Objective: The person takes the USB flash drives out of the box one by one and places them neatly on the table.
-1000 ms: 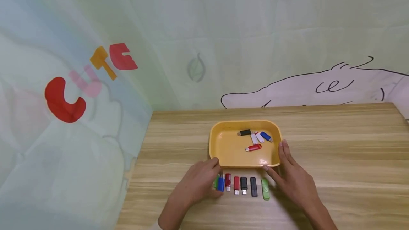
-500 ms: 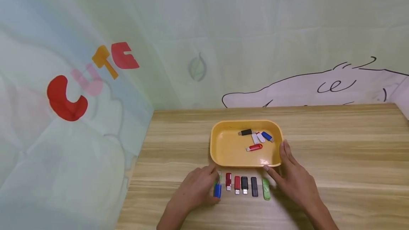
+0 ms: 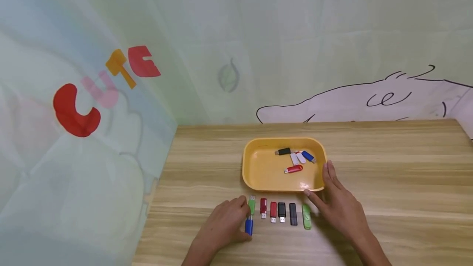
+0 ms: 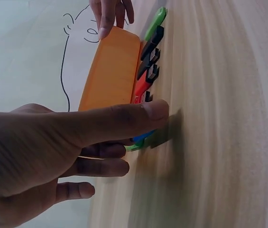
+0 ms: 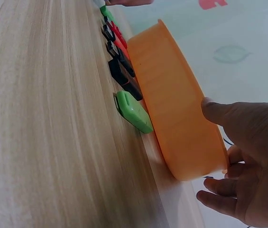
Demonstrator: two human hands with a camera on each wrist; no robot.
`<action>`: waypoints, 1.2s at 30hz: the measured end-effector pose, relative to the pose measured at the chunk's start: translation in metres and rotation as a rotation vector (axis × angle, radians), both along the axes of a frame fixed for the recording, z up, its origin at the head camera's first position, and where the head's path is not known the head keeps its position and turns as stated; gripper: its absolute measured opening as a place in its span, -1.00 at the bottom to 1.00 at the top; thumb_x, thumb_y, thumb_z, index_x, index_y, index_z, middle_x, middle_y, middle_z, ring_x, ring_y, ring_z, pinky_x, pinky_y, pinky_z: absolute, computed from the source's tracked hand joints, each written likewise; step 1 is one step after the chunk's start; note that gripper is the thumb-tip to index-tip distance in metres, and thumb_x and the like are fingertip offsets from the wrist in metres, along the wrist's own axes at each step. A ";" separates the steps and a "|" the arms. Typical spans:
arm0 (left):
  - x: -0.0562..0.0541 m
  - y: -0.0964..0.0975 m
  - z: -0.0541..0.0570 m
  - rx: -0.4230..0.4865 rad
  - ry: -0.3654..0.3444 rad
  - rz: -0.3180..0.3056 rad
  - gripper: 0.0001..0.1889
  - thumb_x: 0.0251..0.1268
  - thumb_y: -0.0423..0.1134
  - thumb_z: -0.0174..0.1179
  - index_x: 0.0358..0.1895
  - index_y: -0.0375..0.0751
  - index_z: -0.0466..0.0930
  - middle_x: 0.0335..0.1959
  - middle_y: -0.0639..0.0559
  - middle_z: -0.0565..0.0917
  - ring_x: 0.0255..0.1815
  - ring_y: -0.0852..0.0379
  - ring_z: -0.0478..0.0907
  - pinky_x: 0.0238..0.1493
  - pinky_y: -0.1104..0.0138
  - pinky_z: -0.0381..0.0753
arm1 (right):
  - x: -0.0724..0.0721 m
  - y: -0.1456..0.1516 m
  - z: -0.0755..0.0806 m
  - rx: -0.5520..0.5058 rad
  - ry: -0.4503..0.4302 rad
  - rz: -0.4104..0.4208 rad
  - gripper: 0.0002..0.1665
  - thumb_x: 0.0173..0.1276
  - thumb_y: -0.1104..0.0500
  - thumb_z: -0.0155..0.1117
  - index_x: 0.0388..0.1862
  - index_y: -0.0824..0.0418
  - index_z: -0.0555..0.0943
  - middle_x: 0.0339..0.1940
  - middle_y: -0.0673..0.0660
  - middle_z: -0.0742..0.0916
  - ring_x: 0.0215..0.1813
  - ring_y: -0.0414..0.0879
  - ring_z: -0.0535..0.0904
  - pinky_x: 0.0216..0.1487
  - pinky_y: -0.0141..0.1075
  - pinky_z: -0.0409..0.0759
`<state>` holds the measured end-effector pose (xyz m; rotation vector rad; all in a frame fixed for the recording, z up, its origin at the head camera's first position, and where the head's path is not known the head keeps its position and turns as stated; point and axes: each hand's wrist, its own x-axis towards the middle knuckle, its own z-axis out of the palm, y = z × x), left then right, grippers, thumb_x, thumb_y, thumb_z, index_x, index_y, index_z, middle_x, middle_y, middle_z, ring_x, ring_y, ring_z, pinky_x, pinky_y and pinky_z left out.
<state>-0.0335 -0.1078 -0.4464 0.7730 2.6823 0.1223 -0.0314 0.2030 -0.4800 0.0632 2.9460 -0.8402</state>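
My left hand (image 3: 224, 224) pinches a blue USB drive (image 3: 249, 228), its metal plug pointing away from me. Just beyond that plug lies a green USB drive (image 3: 252, 205); whether the two touch, I cannot tell. In the left wrist view the thumb hides most of the blue drive (image 4: 143, 136). My right hand (image 3: 343, 208) rests against the near right corner of a yellow tray (image 3: 264, 179). Its thumb touches the front rim, and its nearly straight fingers lie along the right wall, as the right wrist view shows for the thumb (image 5: 217, 110).
Along the tray's front lie a dark red drive (image 3: 263, 207), a red one (image 3: 273, 210), two black ones (image 3: 282, 210) and a light green one (image 3: 306, 216). Inside the tray are several drives, including a red one (image 3: 293, 169). A printed curtain (image 3: 207, 52) borders the wooden table (image 3: 399, 167).
The left hand has drawn the blue drive toward me and slightly left, so the green drive behind it shows more fully. The right hand and tray stay in place.
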 end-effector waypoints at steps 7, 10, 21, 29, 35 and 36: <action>0.006 -0.003 -0.004 0.011 0.020 -0.020 -0.46 -0.15 0.19 0.71 -0.16 -0.04 0.76 -0.25 0.22 0.53 -0.36 0.32 0.35 -0.27 0.42 0.48 | 0.000 0.000 0.000 0.007 -0.002 0.006 0.27 0.48 -0.46 0.19 0.78 0.17 -0.16 0.78 0.24 0.04 0.47 0.53 0.41 0.17 0.34 0.62; 0.009 -0.005 -0.006 0.021 0.033 -0.041 -0.46 -0.17 0.19 0.71 -0.17 -0.03 0.77 -0.23 0.23 0.55 -0.34 0.34 0.36 -0.26 0.42 0.49 | 0.000 0.001 -0.001 0.006 -0.004 0.008 0.27 0.48 -0.48 0.18 0.78 0.16 -0.17 0.78 0.24 0.04 0.46 0.53 0.42 0.16 0.34 0.62; 0.009 -0.006 -0.007 0.040 0.064 -0.043 -0.45 -0.22 0.19 0.73 -0.17 -0.02 0.78 -0.24 0.23 0.55 -0.34 0.34 0.36 -0.27 0.43 0.49 | 0.000 0.000 0.000 0.015 -0.009 0.002 0.27 0.47 -0.50 0.16 0.78 0.14 -0.17 0.78 0.24 0.04 0.47 0.53 0.41 0.18 0.34 0.61; 0.010 -0.007 -0.009 0.049 0.044 -0.019 -0.44 -0.22 0.19 0.73 -0.15 0.00 0.78 -0.23 0.24 0.57 -0.32 0.33 0.38 -0.23 0.41 0.52 | 0.001 -0.001 0.002 0.013 -0.019 -0.001 0.27 0.48 -0.48 0.18 0.78 0.16 -0.16 0.79 0.23 0.02 0.50 0.53 0.38 0.21 0.35 0.59; 0.008 -0.007 -0.009 0.044 0.024 -0.016 -0.44 -0.22 0.19 0.73 -0.14 0.01 0.78 -0.22 0.24 0.58 -0.31 0.33 0.38 -0.22 0.40 0.53 | 0.000 -0.001 0.002 0.017 -0.015 0.002 0.27 0.48 -0.47 0.20 0.78 0.16 -0.16 0.79 0.23 0.02 0.51 0.52 0.37 0.23 0.34 0.58; 0.008 -0.007 -0.009 0.044 0.021 -0.017 -0.44 -0.21 0.19 0.73 -0.14 0.01 0.78 -0.22 0.24 0.58 -0.31 0.33 0.38 -0.22 0.40 0.53 | 0.000 -0.001 0.002 0.019 -0.014 0.002 0.27 0.48 -0.47 0.20 0.77 0.16 -0.16 0.79 0.23 0.02 0.51 0.52 0.36 0.23 0.34 0.58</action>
